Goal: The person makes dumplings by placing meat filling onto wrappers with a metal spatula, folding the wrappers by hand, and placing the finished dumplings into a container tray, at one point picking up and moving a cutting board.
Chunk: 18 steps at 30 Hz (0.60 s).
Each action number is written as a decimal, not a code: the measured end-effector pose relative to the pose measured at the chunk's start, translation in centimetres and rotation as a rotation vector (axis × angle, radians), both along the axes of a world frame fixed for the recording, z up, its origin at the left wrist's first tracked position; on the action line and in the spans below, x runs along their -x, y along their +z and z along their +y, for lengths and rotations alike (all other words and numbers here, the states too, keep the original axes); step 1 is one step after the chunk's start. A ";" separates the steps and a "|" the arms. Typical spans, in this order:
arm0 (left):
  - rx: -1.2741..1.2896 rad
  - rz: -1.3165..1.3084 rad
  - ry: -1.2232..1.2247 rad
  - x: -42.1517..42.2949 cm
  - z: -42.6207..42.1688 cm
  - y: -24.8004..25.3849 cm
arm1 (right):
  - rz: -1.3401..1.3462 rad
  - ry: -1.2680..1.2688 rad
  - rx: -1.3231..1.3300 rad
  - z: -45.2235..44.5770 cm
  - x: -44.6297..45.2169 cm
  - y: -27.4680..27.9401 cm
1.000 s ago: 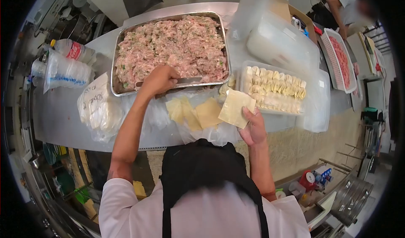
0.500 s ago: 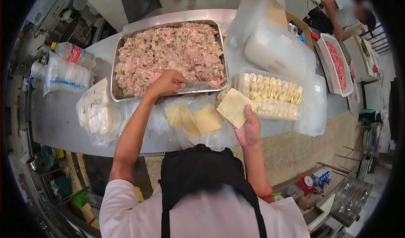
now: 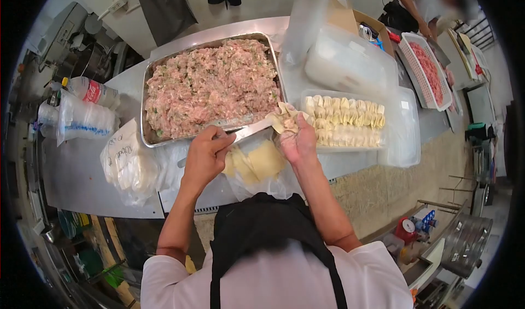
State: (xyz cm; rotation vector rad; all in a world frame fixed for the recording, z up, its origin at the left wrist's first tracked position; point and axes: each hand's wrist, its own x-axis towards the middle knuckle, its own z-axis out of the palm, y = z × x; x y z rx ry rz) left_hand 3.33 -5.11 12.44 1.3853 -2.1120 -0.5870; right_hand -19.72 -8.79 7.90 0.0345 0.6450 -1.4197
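The left hand (image 3: 206, 154) had its fingers curled around a metal spatula (image 3: 251, 130), whose long axis ran rightward and slightly away from them to a cupped wonton wrapper (image 3: 279, 122). The right hand (image 3: 299, 142), the nearer, held that wrapper at its fingertips, some fingers hidden. Minced-meat filling (image 3: 210, 82) lay beyond the left fingers; pleated dumplings (image 3: 345, 114) sat right of the right fingers.

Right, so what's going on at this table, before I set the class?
Someone's left hand holds a flat blade, its end at a wrapper cupped in the right hand, where some filling seems to show. A tray of minced meat mix stands in front; loose wrappers lie on plastic nearer the body. To the right, a clear box holds folded dumplings in rows.
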 end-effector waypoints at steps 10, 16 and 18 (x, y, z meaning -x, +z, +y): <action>-0.051 -0.244 0.149 -3.0 -2.6 1.3 | 0.159 -0.101 0.096 0.9 2.8 1.3; -0.114 -0.456 0.043 -1.1 -5.9 -1.0 | 0.142 -0.055 0.133 1.3 2.6 0.1; -0.083 -0.384 -0.075 -1.2 -6.4 -0.5 | 0.148 -0.046 0.142 1.8 2.6 0.1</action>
